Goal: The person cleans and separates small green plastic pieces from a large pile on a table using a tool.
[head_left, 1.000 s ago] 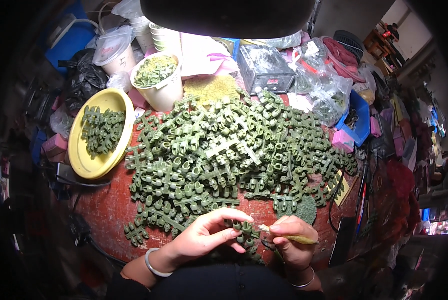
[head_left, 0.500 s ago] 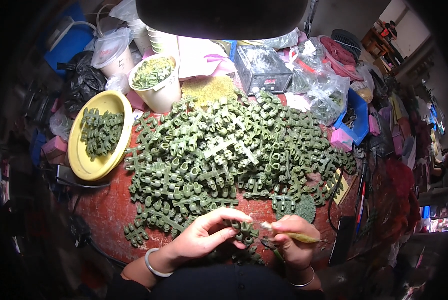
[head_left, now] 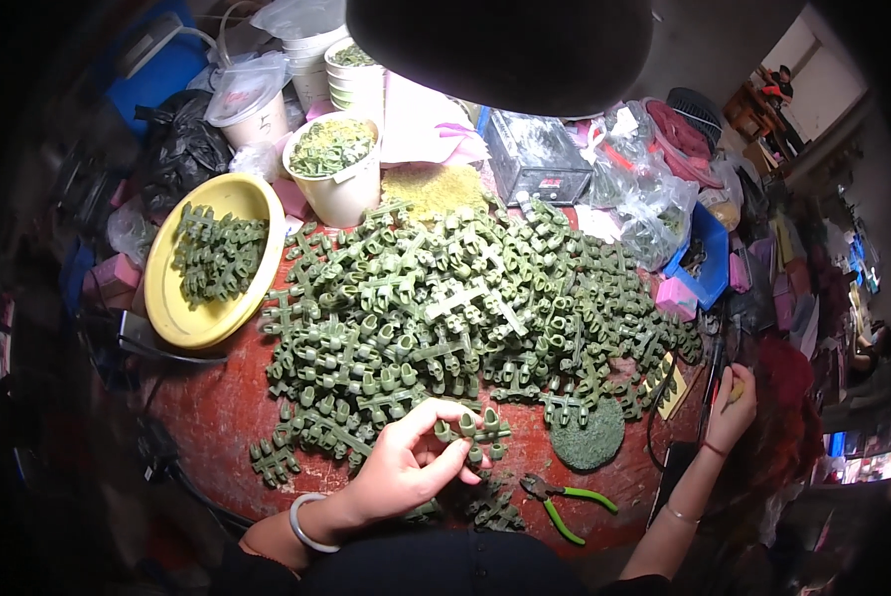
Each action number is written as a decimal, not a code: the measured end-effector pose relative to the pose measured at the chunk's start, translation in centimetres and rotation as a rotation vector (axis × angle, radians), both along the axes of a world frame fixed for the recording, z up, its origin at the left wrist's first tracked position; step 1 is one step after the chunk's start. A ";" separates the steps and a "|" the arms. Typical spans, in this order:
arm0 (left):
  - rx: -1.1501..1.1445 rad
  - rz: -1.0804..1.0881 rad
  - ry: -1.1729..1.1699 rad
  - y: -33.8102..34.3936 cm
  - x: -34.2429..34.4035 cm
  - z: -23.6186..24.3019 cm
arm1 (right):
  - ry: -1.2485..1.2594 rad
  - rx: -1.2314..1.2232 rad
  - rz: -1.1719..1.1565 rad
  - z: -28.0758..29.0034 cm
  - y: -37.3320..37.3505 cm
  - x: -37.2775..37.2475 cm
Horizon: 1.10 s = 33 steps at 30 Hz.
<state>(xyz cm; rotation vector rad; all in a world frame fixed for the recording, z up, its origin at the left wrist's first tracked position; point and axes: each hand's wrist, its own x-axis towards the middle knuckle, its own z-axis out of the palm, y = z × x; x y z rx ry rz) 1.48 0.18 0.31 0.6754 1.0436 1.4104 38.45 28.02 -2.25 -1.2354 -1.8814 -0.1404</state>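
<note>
Between the fingertips of my left hand (head_left: 418, 452) is a green moulded piece (head_left: 475, 435) with short hollow cups along a bar, held over the table's near edge. My right hand (head_left: 730, 407) is raised at the right, closed round a slim tool (head_left: 736, 391) whose yellowish handle end shows; the rest is hidden by the fingers. Cutting pliers (head_left: 557, 500) with green handles lie spread on the table between my hands, beside some loose green pieces (head_left: 497, 512). Beyond my left hand rises a large heap of similar green pieces (head_left: 455, 308).
A round green abrasive pad (head_left: 587, 442) lies right of centre. At the left a yellow basin (head_left: 157, 298) holds more green pieces. Behind the heap stand a white bucket (head_left: 338, 199) and a dark box (head_left: 535, 159); a blue tray (head_left: 702, 283) is at right. A dark lamp head (head_left: 500, 50) hangs above.
My right hand has moved away to the right with the slim tool, leaving the pliers and green pad in full view. My left hand still holds the green piece, now turned cups up.
</note>
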 end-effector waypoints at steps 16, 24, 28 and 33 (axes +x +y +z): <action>0.075 0.134 0.624 -0.2 -0.4 -0.9 | -0.388 -0.103 -0.440 -3.6 3.8 6.0; -0.139 -0.081 -0.244 0.5 -0.8 0.5 | -0.124 -0.042 -0.048 5.9 -7.5 -2.3; -0.127 -0.146 -0.371 0.2 -1.5 0.7 | -0.268 -0.291 0.219 7.7 -12.8 -5.9; -0.136 -0.194 -0.325 0.4 -1.3 0.2 | -0.271 -0.337 0.115 4.8 -14.2 -5.0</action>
